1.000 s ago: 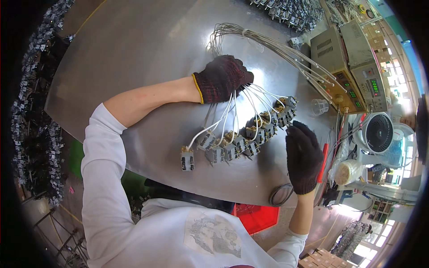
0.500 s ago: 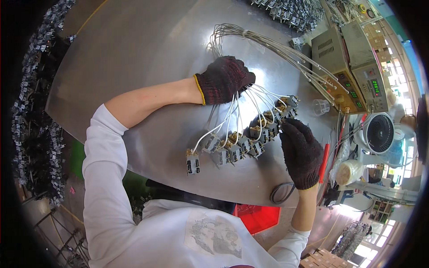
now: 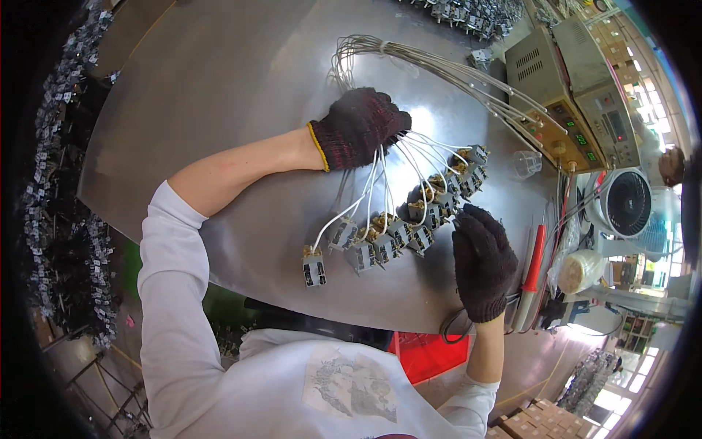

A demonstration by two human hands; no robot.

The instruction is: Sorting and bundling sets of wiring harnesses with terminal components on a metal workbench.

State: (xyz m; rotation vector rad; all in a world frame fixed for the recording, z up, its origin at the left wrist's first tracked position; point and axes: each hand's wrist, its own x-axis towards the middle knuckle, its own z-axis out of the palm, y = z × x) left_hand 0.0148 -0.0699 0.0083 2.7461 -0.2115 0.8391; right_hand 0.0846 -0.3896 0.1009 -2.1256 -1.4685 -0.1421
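My left hand [image 3: 362, 128], in a dark red-black knit glove with a yellow cuff, is closed around a bundle of white wires [image 3: 380, 175]. From this fist the wires fan out to several small grey switch-like blocks with brass-coloured terminals [image 3: 398, 233], lying in a slanting row on the metal table. One such block [image 3: 314, 269] lies apart at the row's left end. Beyond the fist, grey cable ends [image 3: 439, 62] loop back and run right. My right hand [image 3: 482, 263], in a dark glove, is just right of the row, fingers loosely bent, with nothing visible in them.
Two bench instruments with lit displays [image 3: 567, 135] stand at the right, the cable tips near them. A clear cup [image 3: 525, 164], a red-handled tool [image 3: 535, 256] and a fan [image 3: 625, 203] are close by. More blocks are heaped at the far edge [image 3: 475, 16]. A red bin [image 3: 431, 356] sits below the table.
My right hand has drawn back slightly from the blocks, toward me. My left hand keeps its hold on the wires. The view has shifted a little, and one instrument's display reads differently.
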